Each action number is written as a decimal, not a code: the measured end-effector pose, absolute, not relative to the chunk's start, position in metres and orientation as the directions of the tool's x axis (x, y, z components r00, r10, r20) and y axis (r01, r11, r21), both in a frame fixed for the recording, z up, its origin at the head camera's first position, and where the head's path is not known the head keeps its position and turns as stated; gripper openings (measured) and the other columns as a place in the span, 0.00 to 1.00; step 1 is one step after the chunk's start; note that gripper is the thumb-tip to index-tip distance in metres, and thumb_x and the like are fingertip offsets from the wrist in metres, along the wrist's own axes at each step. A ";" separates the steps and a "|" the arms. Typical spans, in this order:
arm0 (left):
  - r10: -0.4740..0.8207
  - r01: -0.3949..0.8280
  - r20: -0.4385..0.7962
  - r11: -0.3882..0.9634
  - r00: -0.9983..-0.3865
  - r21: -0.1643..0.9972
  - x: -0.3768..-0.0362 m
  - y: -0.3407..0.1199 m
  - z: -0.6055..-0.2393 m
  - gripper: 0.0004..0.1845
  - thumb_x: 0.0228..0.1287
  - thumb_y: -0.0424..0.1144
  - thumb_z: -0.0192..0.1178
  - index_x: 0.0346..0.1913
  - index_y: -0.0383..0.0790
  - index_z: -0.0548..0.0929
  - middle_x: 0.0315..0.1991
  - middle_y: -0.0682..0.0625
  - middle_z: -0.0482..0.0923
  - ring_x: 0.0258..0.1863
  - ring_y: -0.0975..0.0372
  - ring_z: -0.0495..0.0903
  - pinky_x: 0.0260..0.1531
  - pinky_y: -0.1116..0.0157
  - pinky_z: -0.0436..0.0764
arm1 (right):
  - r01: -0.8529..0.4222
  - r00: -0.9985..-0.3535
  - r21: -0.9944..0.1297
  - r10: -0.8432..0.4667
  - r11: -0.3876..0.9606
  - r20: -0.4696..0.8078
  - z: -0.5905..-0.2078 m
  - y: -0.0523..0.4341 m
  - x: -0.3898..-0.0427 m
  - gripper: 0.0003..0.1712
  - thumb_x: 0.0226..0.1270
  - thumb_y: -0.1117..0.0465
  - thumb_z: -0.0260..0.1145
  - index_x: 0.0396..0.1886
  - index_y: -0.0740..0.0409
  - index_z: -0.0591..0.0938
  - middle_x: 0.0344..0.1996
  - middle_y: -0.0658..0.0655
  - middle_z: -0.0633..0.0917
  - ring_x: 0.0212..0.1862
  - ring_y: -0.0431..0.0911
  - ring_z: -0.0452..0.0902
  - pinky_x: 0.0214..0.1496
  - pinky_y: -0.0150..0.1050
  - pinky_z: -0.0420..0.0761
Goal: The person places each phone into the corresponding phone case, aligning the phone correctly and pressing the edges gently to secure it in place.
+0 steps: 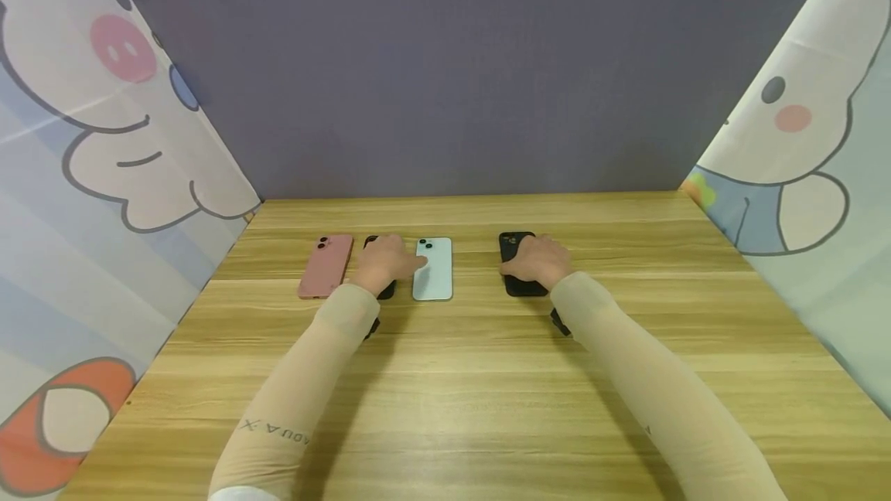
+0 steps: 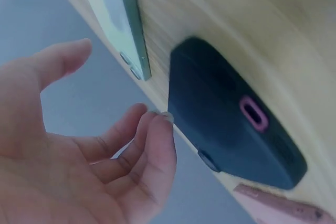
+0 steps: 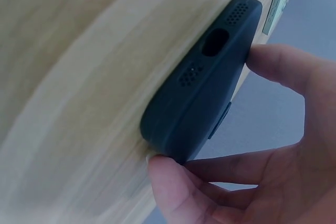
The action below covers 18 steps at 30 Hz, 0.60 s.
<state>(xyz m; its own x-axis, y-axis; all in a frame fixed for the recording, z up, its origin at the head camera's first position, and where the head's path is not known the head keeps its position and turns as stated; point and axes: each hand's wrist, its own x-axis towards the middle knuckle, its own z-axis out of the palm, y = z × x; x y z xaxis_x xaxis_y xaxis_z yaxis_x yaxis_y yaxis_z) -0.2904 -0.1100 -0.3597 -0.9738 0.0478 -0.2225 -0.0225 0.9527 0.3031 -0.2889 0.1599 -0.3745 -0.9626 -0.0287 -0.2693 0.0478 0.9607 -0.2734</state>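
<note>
On the wooden table, my right hand holds a black phone that lies back up. In the right wrist view, thumb and fingers grip its two long sides. My left hand is over a dark phone and partly hides it. Seen from the left wrist, its fingers are loosely bent by the phone's edge and the thumb stands apart; whether the fingertips touch the phone I cannot tell. Between the hands lies a pale phone, and a pink phone lies to the left.
A grey panel rises behind the table's back edge. Cartoon-printed cloths hang at the left and right. Small black pieces show by both wrists. The wooden tabletop extends toward me.
</note>
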 end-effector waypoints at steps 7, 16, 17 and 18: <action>0.032 -0.048 -0.241 0.946 -0.970 0.319 -0.290 -0.098 -0.363 0.28 0.67 0.62 0.61 0.19 0.45 0.70 0.14 0.54 0.57 0.14 0.64 0.53 0.15 0.66 0.57 | 0.043 -0.964 -0.271 -0.032 0.962 -0.264 -0.374 0.160 -0.289 0.40 0.66 0.37 0.64 0.59 0.69 0.80 0.59 0.75 0.74 0.41 0.57 0.75 0.33 0.45 0.77; -0.004 -0.074 -0.242 0.957 -0.970 0.279 -0.290 -0.081 -0.376 0.32 0.65 0.66 0.61 0.48 0.38 0.87 0.34 0.45 0.82 0.26 0.58 0.74 0.21 0.64 0.70 | 0.042 -0.964 -0.262 -0.029 0.964 -0.264 -0.374 0.160 -0.289 0.40 0.66 0.37 0.64 0.60 0.68 0.80 0.60 0.75 0.74 0.41 0.57 0.75 0.31 0.44 0.77; -0.011 -0.076 -0.233 0.959 -0.972 0.273 -0.290 -0.079 -0.378 0.32 0.64 0.67 0.62 0.45 0.38 0.87 0.32 0.46 0.82 0.25 0.58 0.75 0.21 0.64 0.71 | 0.042 -0.964 -0.263 -0.030 0.964 -0.265 -0.374 0.160 -0.289 0.40 0.67 0.37 0.64 0.60 0.68 0.80 0.61 0.75 0.74 0.41 0.57 0.75 0.31 0.44 0.77; -0.017 -0.079 -0.229 0.961 -0.973 0.267 -0.290 -0.078 -0.379 0.31 0.64 0.67 0.61 0.41 0.38 0.87 0.30 0.47 0.82 0.24 0.58 0.76 0.20 0.64 0.72 | 0.042 -0.964 -0.264 -0.030 0.964 -0.266 -0.375 0.160 -0.289 0.40 0.67 0.37 0.64 0.60 0.68 0.80 0.62 0.75 0.73 0.41 0.57 0.76 0.31 0.44 0.77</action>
<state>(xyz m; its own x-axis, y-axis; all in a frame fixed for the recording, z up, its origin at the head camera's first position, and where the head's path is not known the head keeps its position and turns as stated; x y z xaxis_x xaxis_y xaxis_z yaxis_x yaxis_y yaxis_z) -0.2898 -0.0779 -0.3789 -0.9733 -0.0165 -0.2289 -0.0790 0.9606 0.2666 -0.2889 0.1601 -0.3746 -0.9635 -0.0303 -0.2659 0.0425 0.9637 -0.2637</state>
